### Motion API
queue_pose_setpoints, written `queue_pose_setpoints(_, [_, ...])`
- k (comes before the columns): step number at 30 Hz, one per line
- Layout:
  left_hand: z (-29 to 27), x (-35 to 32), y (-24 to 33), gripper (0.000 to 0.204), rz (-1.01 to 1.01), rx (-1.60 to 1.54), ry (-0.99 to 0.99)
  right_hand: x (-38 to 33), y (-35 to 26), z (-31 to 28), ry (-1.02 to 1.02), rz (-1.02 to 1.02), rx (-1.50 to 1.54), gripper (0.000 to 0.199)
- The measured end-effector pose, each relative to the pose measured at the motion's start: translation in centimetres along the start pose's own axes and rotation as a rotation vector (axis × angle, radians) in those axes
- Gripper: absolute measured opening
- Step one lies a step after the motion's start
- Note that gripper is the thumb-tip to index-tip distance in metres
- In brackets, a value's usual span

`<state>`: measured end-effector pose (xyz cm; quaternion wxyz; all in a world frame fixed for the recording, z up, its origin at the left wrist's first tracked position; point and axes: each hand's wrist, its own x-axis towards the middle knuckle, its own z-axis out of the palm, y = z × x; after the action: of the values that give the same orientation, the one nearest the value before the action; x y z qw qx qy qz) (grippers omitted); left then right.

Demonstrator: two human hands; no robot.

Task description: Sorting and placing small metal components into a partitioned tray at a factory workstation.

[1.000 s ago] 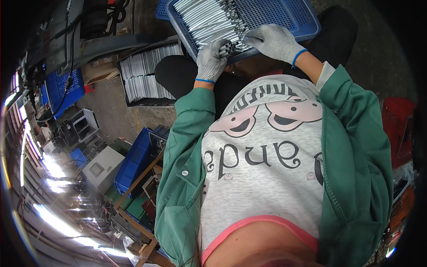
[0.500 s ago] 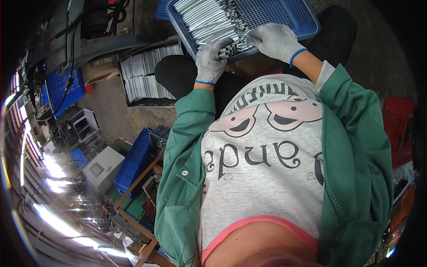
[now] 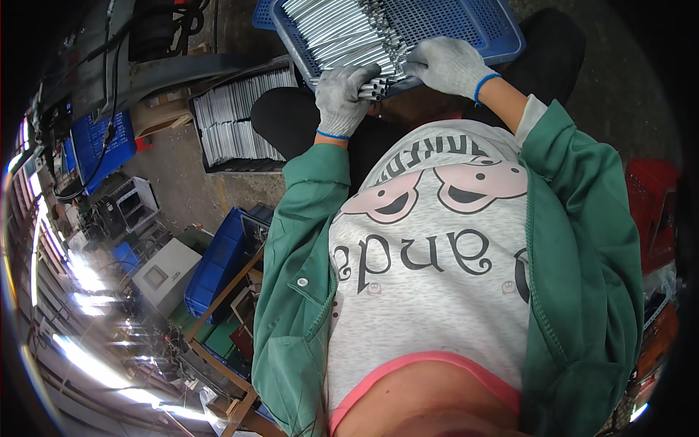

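Across my lap lies a blue perforated plastic basket (image 3: 477,51), with many thin silvery metal tubes (image 3: 338,33) in its left part, their ends toward the right. My left hand (image 3: 342,102), in a grey knit glove with a blue cuff, is closed around a small bundle of metal tubes (image 3: 373,89) at the basket's near edge. The bundle's open round ends point right. My right hand (image 3: 449,67), gloved the same way, is just right of the bundle, by the tube ends in the basket. Its fingers are pinched together, and their tips hide whatever is between them.
A dark crate (image 3: 237,120) full of similar tubes stands on the floor left of my leg. Beyond it are a metal machine frame (image 3: 182,76) and a blue bin (image 3: 105,149). Another blue bin (image 3: 215,266) is lower left, a red container (image 3: 652,204) far right.
The tube bundle in my left hand has tilted slightly, so its ends show brighter. Both hands have barely shifted, and the basket stays in place.
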<state>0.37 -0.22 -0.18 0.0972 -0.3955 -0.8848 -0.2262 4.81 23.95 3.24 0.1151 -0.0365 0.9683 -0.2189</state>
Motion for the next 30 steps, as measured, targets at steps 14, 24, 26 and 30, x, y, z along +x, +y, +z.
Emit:
queue_pose_setpoints(14, [-0.1, -0.3, 0.0, 0.034, -0.03, -0.02, -0.033, -0.5, -0.4, -0.5, -0.027, -0.046, 0.072, 0.026])
queue_pose_setpoints(24, [0.4, 0.3, -0.1, 0.036, -0.109, 0.111, -0.132, 0.0, 0.9, 0.0, -0.011, 0.037, 0.178, 0.033])
queue_pose_setpoints(26, [0.5, 0.3, -0.3, 0.036, -0.136, 0.159, -0.159, 0.0, 1.3, 0.3, -0.013, 0.045, 0.143, 0.034])
queue_pose_setpoints(30, [0.7, 0.1, -1.4, 0.039, -0.1, 0.225, -0.107, -0.1, 1.7, 1.0, -0.077, 0.09, 0.166, 0.036])
